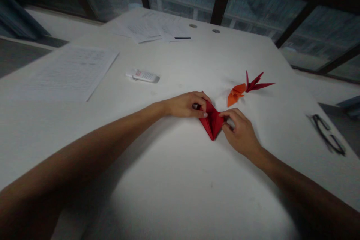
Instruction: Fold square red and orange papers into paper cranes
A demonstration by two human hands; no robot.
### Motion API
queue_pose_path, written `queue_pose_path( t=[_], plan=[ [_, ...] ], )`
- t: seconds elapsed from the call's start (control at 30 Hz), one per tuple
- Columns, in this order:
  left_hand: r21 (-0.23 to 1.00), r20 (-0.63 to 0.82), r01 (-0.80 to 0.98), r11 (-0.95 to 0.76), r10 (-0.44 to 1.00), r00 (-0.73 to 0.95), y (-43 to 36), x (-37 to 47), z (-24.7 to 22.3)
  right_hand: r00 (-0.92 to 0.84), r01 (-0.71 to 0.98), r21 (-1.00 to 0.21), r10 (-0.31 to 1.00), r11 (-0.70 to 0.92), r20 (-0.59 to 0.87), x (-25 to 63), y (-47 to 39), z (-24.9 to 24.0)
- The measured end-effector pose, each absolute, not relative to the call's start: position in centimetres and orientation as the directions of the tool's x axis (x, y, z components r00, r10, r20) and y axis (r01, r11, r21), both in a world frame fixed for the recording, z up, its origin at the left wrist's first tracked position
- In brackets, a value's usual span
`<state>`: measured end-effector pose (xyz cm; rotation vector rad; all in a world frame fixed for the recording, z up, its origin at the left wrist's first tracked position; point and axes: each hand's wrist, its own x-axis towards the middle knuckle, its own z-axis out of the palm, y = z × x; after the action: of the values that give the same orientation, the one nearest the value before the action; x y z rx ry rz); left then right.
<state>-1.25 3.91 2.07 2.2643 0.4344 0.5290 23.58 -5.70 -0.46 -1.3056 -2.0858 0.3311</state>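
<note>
A folded piece of red origami paper (214, 123) lies on the white table between my hands, its pointed end toward me. My left hand (189, 105) pinches its upper left side, with the thumb and fingers bent over the edge. On the right edge, the thumb and forefinger of my right hand (239, 129) are closed on the paper. Layers of the paper stand slightly apart around a crease in the middle. My fingers cover parts of both its side edges.
Beyond my right hand sit an orange folded paper figure (236, 94) and a dark red one with long points (256, 83). Black-framed glasses (328, 135) lie at far right. A white handset (143, 75), printed sheets (67, 71) and a dark pen (182, 38) occupy the left and back.
</note>
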Motion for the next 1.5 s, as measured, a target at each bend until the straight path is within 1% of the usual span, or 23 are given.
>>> queue_pose_path(
  t=[0.13,0.47,0.8,0.93,1.2,1.37,1.5],
  plan=[
    [0.752,0.207,0.155,-0.641,0.452,0.868,4.0,-1.4,2.2,-0.282,0.72,-0.523,0.881,0.456,0.38,23.6,-5.8,-0.4],
    [0.73,0.112,0.202,-0.653,0.406,0.907,4.4,-1.7,2.2,-0.283,0.726,-0.505,0.872,0.466,0.399,23.6,-5.7,-0.4],
    [0.682,0.097,0.244,-0.69,0.416,0.904,4.0,-1.5,2.1,-0.296,0.712,-0.515,0.869,0.477,0.396,23.6,-5.6,-0.5],
    [0.657,0.118,0.243,-0.713,0.417,0.901,3.9,-1.4,2.1,-0.309,0.697,-0.525,0.865,0.488,0.395,23.6,-5.5,-0.5],
    [0.741,0.174,0.107,-0.663,0.343,0.923,4.3,-1.4,2.3,-0.327,0.671,-0.544,0.86,0.503,0.392,23.8,-5.3,-0.4],
    [0.83,0.164,0.086,-0.552,0.388,0.907,4.6,-1.8,2.4,-0.379,0.628,-0.578,0.854,0.521,0.357,24.1,-5.4,-0.2],
    [0.887,0.135,0.092,-0.453,0.444,0.886,4.9,-2.1,2.2,-0.383,0.617,-0.589,0.853,0.522,0.354,24.1,-5.5,-0.1]
  ],
)
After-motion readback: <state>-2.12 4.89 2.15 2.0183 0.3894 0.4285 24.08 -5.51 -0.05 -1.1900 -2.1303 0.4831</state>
